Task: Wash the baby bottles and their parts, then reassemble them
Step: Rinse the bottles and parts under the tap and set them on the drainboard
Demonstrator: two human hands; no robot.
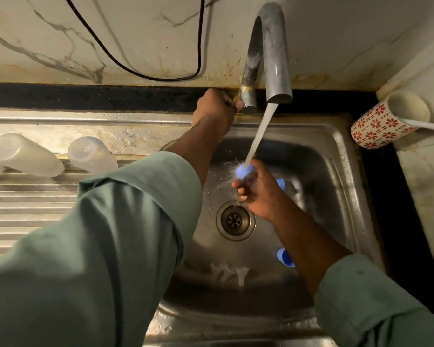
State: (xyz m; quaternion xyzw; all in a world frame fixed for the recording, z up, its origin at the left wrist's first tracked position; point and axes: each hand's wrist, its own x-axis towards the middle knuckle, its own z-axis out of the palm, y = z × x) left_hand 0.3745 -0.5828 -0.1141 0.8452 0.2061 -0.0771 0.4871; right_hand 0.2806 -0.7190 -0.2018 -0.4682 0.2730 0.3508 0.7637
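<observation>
My right hand point(254, 189) grips a small blue bottle part point(243, 171) under the running water stream point(259, 131) from the steel tap point(271, 48). My left hand point(217, 110) is curled round the tap handle point(246, 102) at the tap's base. Two more blue parts lie in the sink point(336, 156): one point(281, 184) behind my right hand, one point(285, 257) beside my right forearm. A clear teat-like piece point(229, 271) lies on the sink floor near the front. Clear bottles point(23, 155) point(92, 155) lie on the draining board at left.
The drain point(236, 219) sits in the sink's middle. A floral cup point(383, 118) with a white stick in it lies tipped at the right counter. A black cable point(199, 46) hangs on the marble wall. The ribbed draining board point(30, 204) stretches left.
</observation>
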